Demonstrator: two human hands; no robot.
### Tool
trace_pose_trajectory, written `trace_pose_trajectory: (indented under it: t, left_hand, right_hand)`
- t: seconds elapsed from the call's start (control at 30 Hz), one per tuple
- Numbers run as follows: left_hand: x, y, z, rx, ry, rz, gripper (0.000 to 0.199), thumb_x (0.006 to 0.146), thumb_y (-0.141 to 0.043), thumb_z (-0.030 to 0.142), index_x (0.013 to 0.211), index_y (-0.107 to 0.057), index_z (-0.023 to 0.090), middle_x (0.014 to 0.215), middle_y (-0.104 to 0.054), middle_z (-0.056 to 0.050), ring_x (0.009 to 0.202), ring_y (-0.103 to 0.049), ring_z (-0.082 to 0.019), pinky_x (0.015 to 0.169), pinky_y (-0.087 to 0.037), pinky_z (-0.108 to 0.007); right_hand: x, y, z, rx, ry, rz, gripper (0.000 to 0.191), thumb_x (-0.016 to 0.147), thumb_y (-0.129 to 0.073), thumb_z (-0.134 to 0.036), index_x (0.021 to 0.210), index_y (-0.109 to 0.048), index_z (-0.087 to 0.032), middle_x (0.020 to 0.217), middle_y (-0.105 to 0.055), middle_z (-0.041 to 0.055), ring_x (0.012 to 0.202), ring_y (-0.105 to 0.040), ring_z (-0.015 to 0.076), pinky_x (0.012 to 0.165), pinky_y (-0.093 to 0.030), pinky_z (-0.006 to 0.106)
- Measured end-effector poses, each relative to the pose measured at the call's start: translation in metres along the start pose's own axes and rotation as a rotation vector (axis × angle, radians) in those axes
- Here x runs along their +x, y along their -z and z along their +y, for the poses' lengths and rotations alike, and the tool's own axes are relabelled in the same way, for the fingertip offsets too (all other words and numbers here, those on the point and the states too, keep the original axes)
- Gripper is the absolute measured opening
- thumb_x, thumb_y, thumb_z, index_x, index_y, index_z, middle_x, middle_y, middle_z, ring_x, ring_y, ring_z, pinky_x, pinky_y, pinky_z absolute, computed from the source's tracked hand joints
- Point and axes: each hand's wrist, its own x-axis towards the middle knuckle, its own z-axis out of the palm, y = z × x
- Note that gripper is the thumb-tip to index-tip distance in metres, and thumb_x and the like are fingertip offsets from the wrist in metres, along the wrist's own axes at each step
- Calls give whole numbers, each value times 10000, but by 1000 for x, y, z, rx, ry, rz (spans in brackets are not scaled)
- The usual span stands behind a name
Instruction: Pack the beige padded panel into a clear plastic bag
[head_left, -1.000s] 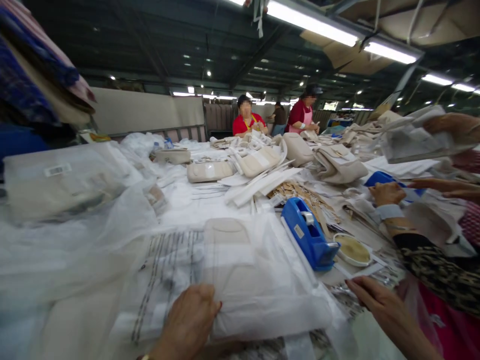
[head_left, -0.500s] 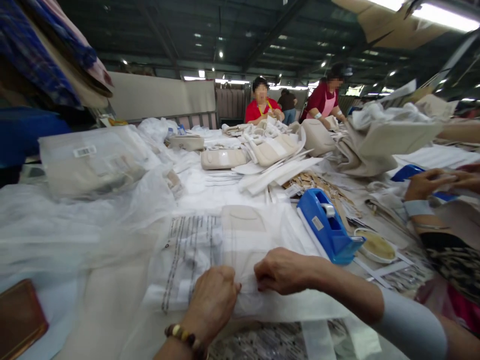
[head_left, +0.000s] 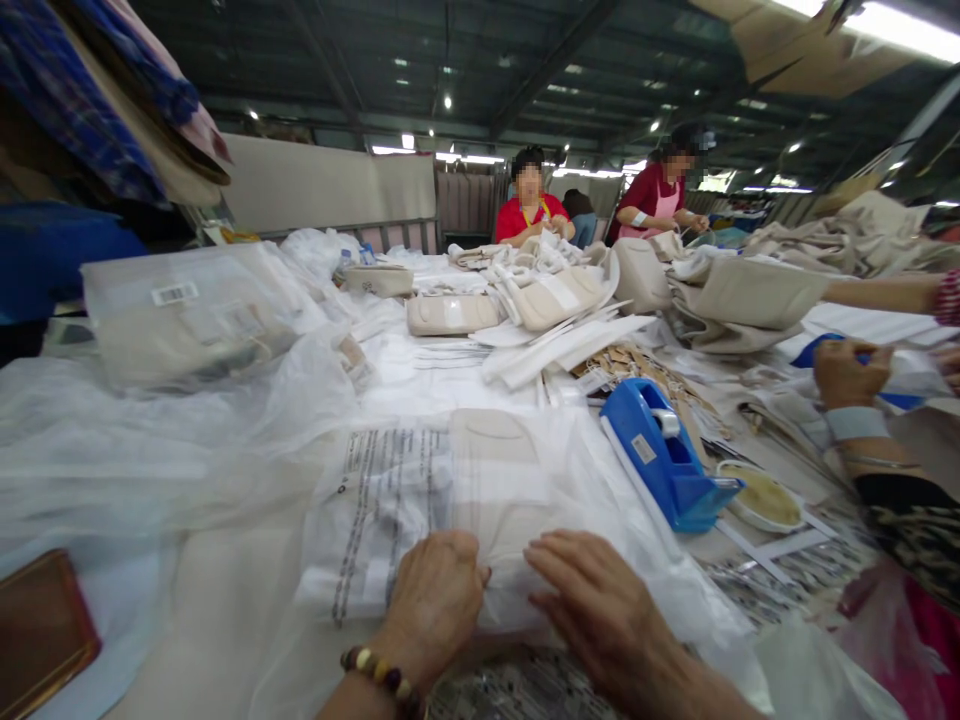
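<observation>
In front of me lies a clear plastic bag printed with dark lines of text. Inside or under its film shows a beige bag with a white wrap across it. My left hand, with a beaded bracelet at the wrist, is closed on the near edge of the plastic bag. Right of it, my right hand rests with fingers stretched out over the film at the beige bag's near right side. The fingertips of my left hand are partly hidden.
A blue tape dispenser and a bowl stand to the right. A co-worker's hand works beyond them. Packed beige bags and paper tags lie further back. A phone-like brown object sits at left.
My right hand has gone from a closed pinch to stretched fingers, and its forearm has swung nearer to me. My left hand keeps its hold. At right, white wrapping has left the raised beige bag.
</observation>
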Motion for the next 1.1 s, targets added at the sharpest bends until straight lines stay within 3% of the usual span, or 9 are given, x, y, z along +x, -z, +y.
trace_pose_trajectory:
  t: [0.07, 0.17, 0.4, 0.53, 0.67, 0.77, 0.87, 1.0, 1.1]
  left_hand:
    - [0, 2, 2, 7, -19, 4, 247, 803, -433, 243, 770, -644, 119, 796, -676, -163, 846, -639, -296, 692, -451, -359]
    - [-5, 8, 1, 22, -79, 0, 218, 790, -456, 239, 779, -637, 119, 806, -670, -155, 832, -635, -278, 705, -456, -349]
    - [-63, 21, -48, 156, -108, 61, 235, 752, -362, 53, 778, -552, 188, 882, -572, -64, 852, -514, -206, 756, -386, -342]
    - [-78, 22, -86, -14, 0, 94, 261, 841, -318, 264, 673, -510, 211, 790, -560, -25, 797, -504, -193, 744, -356, -331]
    - [-63, 24, -107, -328, 135, 72, 320, 811, -284, 421, 618, -432, 213, 612, -474, 20, 648, -481, -158, 625, -358, -268]
    - [-58, 27, -106, -245, 202, 88, 319, 827, -273, 407, 655, -458, 213, 611, -508, 17, 630, -508, -163, 609, -351, -275]
    - [-65, 25, -94, 170, 258, 245, 337, 868, -226, 307, 757, -527, 203, 666, -585, -45, 694, -560, -231, 664, -348, -349]
    - [-64, 5, -68, 372, -154, 584, 255, 877, -337, 223, 980, -567, 185, 959, -620, -93, 920, -532, -254, 791, -316, -384]
    - [-46, -5, -46, 214, -266, 483, 159, 864, -429, 201, 919, -578, 202, 965, -611, -50, 917, -507, -220, 792, -303, -369]
  right_hand:
    - [-21, -18, -21, -135, 186, 99, 430, 844, -453, -344, 1141, -551, -50, 1085, -645, 183, 1076, -554, 298, 832, -482, 408]
    - [-38, -37, -34, -224, 163, 50, 558, 766, -545, -315, 1231, -484, -15, 1233, -550, 217, 1213, -432, 352, 913, -433, 495]
    - [-38, -29, -30, -185, 145, -62, 605, 748, -546, -183, 1313, -400, -25, 1351, -418, 207, 1272, -351, 348, 965, -393, 560]
    - [-37, -26, -32, -184, 137, -75, 590, 755, -527, -152, 1316, -398, -27, 1357, -406, 205, 1277, -338, 348, 941, -430, 546]
    - [-36, -27, -32, -128, 122, -71, 580, 766, -517, -127, 1326, -390, -45, 1358, -417, 178, 1280, -343, 325, 1000, -372, 548]
    - [-34, -27, -33, -130, 120, -79, 565, 774, -496, -110, 1325, -391, -47, 1368, -409, 162, 1289, -328, 319, 1015, -352, 549]
    - [-33, -27, -35, -158, 118, -107, 561, 778, -482, -109, 1327, -388, -41, 1374, -398, 166, 1290, -324, 323, 1001, -371, 547]
    - [-33, -28, -36, -169, 123, -80, 558, 757, -478, -102, 1308, -414, -34, 1349, -429, 182, 1281, -340, 325, 1000, -368, 551]
    - [-34, -29, -36, -194, 134, -79, 558, 749, -472, -108, 1301, -425, -37, 1345, -437, 181, 1279, -346, 324, 994, -374, 550]
